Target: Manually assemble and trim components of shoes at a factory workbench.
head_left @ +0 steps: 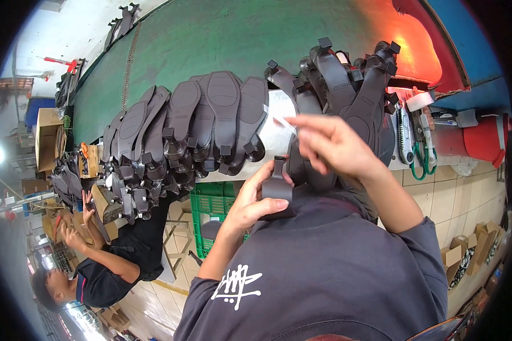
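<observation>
Close to my chest, my left hand (247,200) is wrapped round a dark shoe piece (276,186) with a narrow end pointing away from me. Its far end is partly hidden by my fingers. My right hand (337,146) hovers above and to the right, its fingers pinching a thin whitish stick (286,125). Just past the stick lies a shiny pale patch (281,105) on the bench. Several dark heeled shoes, sole up, sit beyond my right hand, among them a shoe (338,85). A long row of similar shoes (222,96) stretches to the left.
A green conveyor belt (210,40) runs behind the shoes, with a glowing orange opening (418,54) at its right. A utility knife (404,136) and green-handled scissors (420,162) hang at the right. A green crate (206,210) stands below. Another person (116,261) works at the left.
</observation>
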A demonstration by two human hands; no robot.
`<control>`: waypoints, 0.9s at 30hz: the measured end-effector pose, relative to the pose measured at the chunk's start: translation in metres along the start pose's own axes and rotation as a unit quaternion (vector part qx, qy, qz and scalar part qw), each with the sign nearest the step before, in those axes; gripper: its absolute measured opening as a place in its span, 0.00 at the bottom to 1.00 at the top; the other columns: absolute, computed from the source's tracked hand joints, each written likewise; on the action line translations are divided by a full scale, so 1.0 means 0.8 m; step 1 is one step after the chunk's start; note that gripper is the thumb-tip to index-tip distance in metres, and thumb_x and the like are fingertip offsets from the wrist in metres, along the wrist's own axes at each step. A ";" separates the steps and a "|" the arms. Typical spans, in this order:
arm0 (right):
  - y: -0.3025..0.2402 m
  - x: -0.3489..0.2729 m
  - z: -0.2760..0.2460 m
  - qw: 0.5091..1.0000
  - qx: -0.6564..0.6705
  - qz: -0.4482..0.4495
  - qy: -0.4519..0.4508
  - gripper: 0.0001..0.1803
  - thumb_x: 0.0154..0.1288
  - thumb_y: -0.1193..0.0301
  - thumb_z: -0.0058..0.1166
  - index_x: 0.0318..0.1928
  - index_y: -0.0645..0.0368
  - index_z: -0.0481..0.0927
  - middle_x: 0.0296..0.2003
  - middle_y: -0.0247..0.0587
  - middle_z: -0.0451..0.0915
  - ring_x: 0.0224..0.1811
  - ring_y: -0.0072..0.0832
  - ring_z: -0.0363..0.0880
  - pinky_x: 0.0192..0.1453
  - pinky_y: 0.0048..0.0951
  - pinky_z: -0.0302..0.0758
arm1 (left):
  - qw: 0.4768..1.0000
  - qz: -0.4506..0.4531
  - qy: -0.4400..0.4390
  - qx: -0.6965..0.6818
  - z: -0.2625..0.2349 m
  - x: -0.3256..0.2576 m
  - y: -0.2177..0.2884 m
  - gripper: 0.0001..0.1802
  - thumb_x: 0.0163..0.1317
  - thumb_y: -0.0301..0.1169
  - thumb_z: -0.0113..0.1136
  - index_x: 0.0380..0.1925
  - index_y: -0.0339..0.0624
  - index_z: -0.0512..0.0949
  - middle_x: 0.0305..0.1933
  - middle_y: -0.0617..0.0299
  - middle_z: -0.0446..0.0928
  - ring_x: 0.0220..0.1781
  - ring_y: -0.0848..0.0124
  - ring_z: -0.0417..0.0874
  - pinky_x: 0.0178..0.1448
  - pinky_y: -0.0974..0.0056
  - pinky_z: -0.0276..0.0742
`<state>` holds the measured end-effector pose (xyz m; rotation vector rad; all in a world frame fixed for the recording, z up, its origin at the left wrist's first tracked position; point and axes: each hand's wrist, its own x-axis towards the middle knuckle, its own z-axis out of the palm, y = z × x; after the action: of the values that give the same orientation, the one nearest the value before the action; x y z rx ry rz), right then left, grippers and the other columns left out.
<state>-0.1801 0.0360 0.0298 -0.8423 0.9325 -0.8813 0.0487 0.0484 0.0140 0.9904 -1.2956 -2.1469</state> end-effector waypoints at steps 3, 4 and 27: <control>0.023 -0.039 -0.001 0.992 0.001 0.079 -0.099 0.26 0.77 0.71 0.41 0.73 0.52 0.61 0.22 0.28 0.72 0.18 0.12 0.65 0.23 0.16 0.65 | 0.999 -0.048 -0.018 -0.005 -0.004 0.000 -0.002 0.39 0.53 0.41 0.66 0.62 0.33 0.67 0.47 0.61 0.74 0.51 0.73 0.74 0.57 0.69 0.67; 0.027 -0.046 0.002 0.992 0.008 0.081 -0.098 0.29 0.77 0.71 0.42 0.75 0.50 0.56 0.22 0.29 0.73 0.19 0.12 0.65 0.23 0.16 0.66 | 0.998 -0.064 -0.013 -0.010 0.003 0.000 0.005 0.38 0.54 0.43 0.65 0.61 0.32 0.68 0.47 0.61 0.75 0.51 0.73 0.74 0.58 0.69 0.66; 0.075 -0.078 0.036 0.976 0.172 0.101 -0.081 0.31 0.77 0.75 0.42 0.76 0.48 0.53 0.29 0.22 0.70 0.24 0.08 0.57 0.28 0.14 0.56 | 0.999 -0.036 -0.010 -0.014 0.014 -0.020 -0.028 0.42 0.46 0.36 0.74 0.59 0.28 0.68 0.42 0.64 0.76 0.45 0.76 0.77 0.52 0.72 0.71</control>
<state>-0.1587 0.1217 0.0056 -0.5018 0.6832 -0.7560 0.0503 0.0763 0.0033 1.0212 -1.2524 -2.2296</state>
